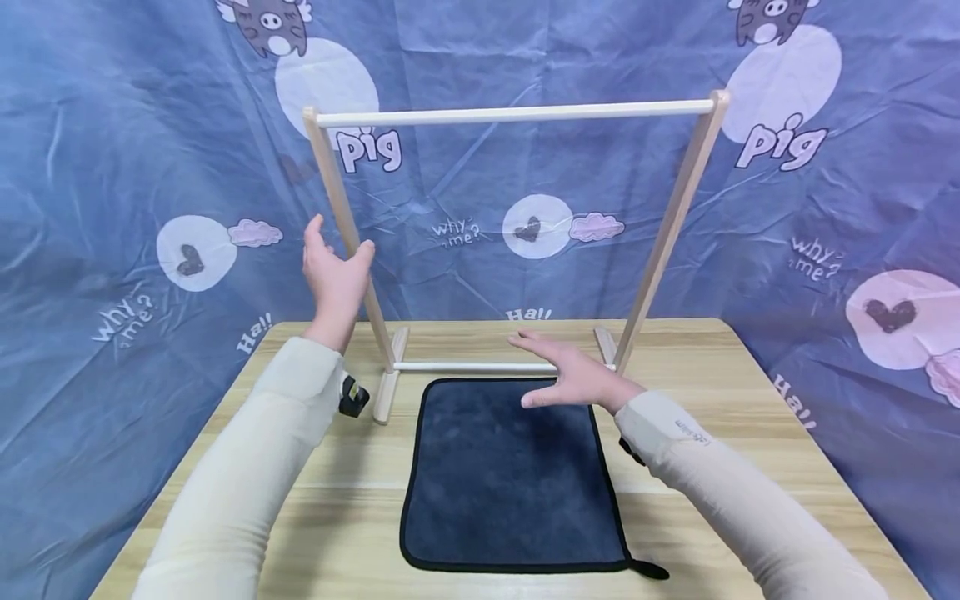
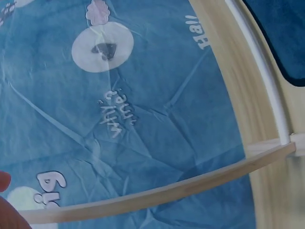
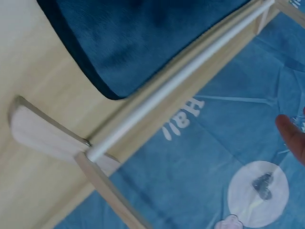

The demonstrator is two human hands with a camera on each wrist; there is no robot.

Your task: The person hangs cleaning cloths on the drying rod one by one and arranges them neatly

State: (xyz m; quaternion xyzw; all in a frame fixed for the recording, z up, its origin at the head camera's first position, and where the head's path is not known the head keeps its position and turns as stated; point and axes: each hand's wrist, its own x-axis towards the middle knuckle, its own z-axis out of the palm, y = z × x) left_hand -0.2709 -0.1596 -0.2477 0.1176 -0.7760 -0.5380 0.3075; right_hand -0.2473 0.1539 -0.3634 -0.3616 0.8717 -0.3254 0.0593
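Note:
My left hand [image 1: 337, 279] is raised beside the left post of a wooden rack [image 1: 330, 171], thumb and fingers spread, holding nothing. In the left wrist view, part of the hand [image 2: 9, 210] shows at the lower left corner, close to the rack's post [image 2: 157, 191]. Over the far right part of a dark blue towel [image 1: 510, 483] hovers my right hand [image 1: 573, 375], its fingers extended and thumb apart, with nothing in it. The towel lies flat, black-edged, with a hanging loop [image 1: 648, 570] at its near right corner. A fingertip [image 3: 290, 136] appears at the right edge of the right wrist view.
The rack has a white top bar [image 1: 517, 112] and a white lower bar [image 1: 472, 367], and its feet [image 1: 386, 396] stand on the wooden table [image 1: 337, 517] behind the towel. A blue printed curtain [image 1: 465, 275] hangs behind and at both sides.

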